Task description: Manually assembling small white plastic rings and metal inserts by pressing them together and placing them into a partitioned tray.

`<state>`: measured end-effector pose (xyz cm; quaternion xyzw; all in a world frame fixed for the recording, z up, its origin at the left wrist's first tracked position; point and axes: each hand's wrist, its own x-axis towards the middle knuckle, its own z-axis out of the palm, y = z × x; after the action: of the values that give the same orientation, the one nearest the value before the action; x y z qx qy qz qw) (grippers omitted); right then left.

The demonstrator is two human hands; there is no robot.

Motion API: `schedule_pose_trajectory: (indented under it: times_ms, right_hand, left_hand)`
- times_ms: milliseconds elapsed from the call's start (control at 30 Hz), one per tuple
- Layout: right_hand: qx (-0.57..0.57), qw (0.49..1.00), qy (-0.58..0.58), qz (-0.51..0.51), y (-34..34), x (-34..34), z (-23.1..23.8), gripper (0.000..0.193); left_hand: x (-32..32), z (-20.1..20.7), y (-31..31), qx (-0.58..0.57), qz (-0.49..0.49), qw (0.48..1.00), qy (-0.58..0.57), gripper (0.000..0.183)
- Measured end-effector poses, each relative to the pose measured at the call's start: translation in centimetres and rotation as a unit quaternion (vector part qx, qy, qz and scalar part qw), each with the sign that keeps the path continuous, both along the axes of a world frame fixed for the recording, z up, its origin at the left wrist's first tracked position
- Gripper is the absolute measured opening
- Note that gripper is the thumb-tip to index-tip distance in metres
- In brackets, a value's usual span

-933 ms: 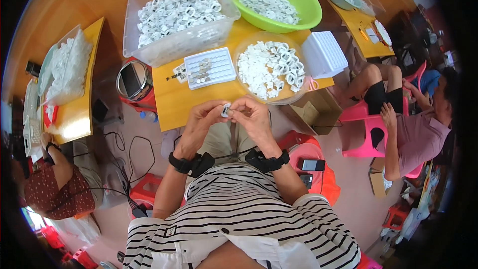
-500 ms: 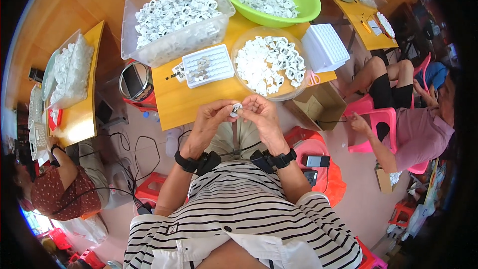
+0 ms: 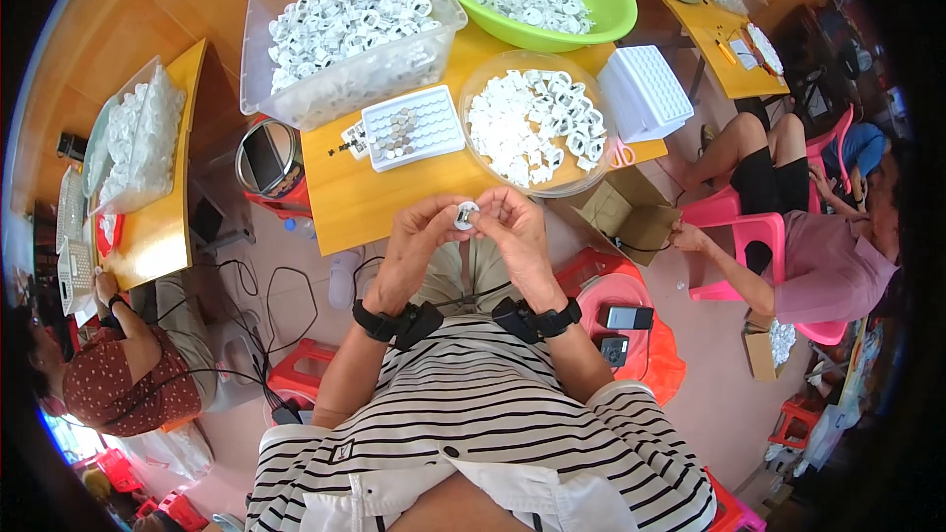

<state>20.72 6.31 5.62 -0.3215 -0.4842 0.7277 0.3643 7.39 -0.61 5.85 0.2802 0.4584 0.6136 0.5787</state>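
"White plastic, small and round: that's the piece [image 3: 466,216] up between the two hands, a darker patch in the middle of its face! Where is it, exactly?"

"Held above the lap, just short of the near edge of the yellow table [image 3: 345,212]. Left hand [image 3: 422,236] has it by one side, thumb and forefinger pinched close, the other fingers curled in"

"And the right?"

"Right hand [image 3: 517,227] meets the opposite edge, thumb and forefinger nearly together on the piece, the rest bent; how firmly it grips, I can't tell from here"

"Look past the fingertips, what a spread!"

"Straight ahead, a clear round dish [image 3: 544,192] loaded with white parts, rings on its right side, smaller bits on its left. Just left of it, a white tray [image 3: 439,151] with little grey discs [image 3: 402,133] inside. Behind those, a big clear bin [image 3: 365,99] heaped with white rings, and a lime-green basin [image 3: 613,5] of white pieces beside it"

"To the right of the dish, a stack of white trays [image 3: 645,94], pink-handled scissors [image 3: 622,153] lying near its foot!"

"Lower down, an open cardboard box [image 3: 616,217], and a co-worker in a mauve shirt [image 3: 838,266] has a hand [image 3: 690,236] at its corner, touching or just beside, I can't say which"
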Motion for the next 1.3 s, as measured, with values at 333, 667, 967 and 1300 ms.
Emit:
schedule_pose_trajectory:
  times_ms: [333, 667, 967, 1300]
  right_hand:
    - [0.068, 0.996, -0.054, -0.038, -0.9, -0.5, -1.2, 0.022]
    - [0.229, 0.955, -0.172, -0.071, -0.7, 0.2, 0.0, 0.015]
    - [0.477, 0.780, -0.405, -0.028, 8.7, 5.3, 0.3, 0.014]
    - [0.459, 0.741, -0.487, 0.062, 10.6, 4.7, 0.6, 0.019]
  left_hand:
    - [0.0, 0.3, -0.6, -0.005, -0.002, 0.998, 0.065, 0.021]
    - [0.1, -0.6, -0.9, -0.013, 0.012, 0.999, -0.027, 0.023]
    - [-0.1, -1.2, -1.5, -0.032, 0.033, 0.996, -0.081, 0.025]
    - [0.0, -1.1, -1.6, -0.042, 0.033, 0.994, -0.093, 0.026]
